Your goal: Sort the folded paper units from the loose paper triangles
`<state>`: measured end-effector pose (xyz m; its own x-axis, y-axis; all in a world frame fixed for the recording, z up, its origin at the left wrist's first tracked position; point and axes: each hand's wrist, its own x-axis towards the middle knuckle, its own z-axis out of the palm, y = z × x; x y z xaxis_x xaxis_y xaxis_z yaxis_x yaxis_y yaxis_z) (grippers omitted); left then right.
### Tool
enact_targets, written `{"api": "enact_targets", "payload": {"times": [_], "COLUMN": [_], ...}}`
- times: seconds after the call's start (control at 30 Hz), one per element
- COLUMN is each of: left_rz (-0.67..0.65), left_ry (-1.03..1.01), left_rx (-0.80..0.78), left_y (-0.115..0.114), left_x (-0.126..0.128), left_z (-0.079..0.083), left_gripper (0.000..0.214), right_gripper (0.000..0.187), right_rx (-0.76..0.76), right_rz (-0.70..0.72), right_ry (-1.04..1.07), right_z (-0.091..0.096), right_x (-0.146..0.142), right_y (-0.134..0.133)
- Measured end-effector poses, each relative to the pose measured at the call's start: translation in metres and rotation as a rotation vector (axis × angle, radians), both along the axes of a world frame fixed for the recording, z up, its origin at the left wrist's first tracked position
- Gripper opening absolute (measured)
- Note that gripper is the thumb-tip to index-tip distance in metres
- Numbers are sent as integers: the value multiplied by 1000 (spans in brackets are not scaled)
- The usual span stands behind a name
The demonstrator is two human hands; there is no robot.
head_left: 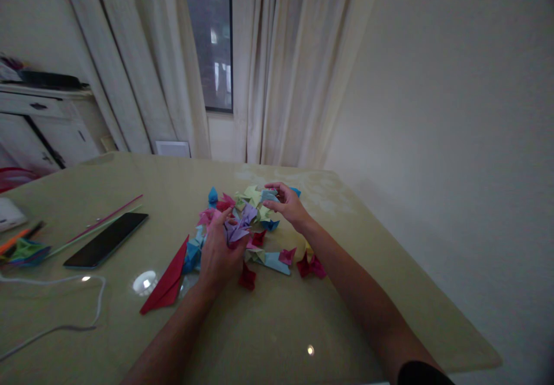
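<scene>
A pile of colourful folded origami pieces lies on the table, with both hands at it. My left hand (219,255) is at the pile's near left side, its thumb and fingers curled around a purple origami piece (238,229). At the far right of the pile, my right hand (289,203) pinches a light blue origami piece (269,195) between thumb and fingers. Pale green origami (251,194) lies between the hands, and pink origami (208,216) is beside my left fingers. A dark red origami piece (247,277) sits just right of my left wrist.
Left of the pile are a long red folded paper (168,281), a black phone (108,239) and two thin sticks (104,221). A white cable (100,298) curves along the left. The glossy table (346,321) ends at a slanting right edge near the wall.
</scene>
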<state>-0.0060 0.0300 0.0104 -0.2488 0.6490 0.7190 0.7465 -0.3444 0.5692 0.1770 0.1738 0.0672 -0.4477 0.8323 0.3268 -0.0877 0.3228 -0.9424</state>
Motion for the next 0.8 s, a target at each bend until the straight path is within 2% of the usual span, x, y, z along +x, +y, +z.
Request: {"api": "enact_targets", "payload": {"times": [0.23,0.53,0.8], "left_rz": [34,-35,-74], "left_ry": [19,-44,-72], "left_rx": [52,-70,-14], "left_y": [0,-1,1], "left_x": [3,2,2], "left_z": [3,-2,1], "left_gripper": [63,53,61], "right_gripper": [56,33,30], "right_rx": [40,-23,-40], "right_rz": [16,-3,0], "right_ry": [21,1,3], "right_z": [-3,-6,-6], "right_x": [-1,-1,-1], "right_y": [4,6,7]}}
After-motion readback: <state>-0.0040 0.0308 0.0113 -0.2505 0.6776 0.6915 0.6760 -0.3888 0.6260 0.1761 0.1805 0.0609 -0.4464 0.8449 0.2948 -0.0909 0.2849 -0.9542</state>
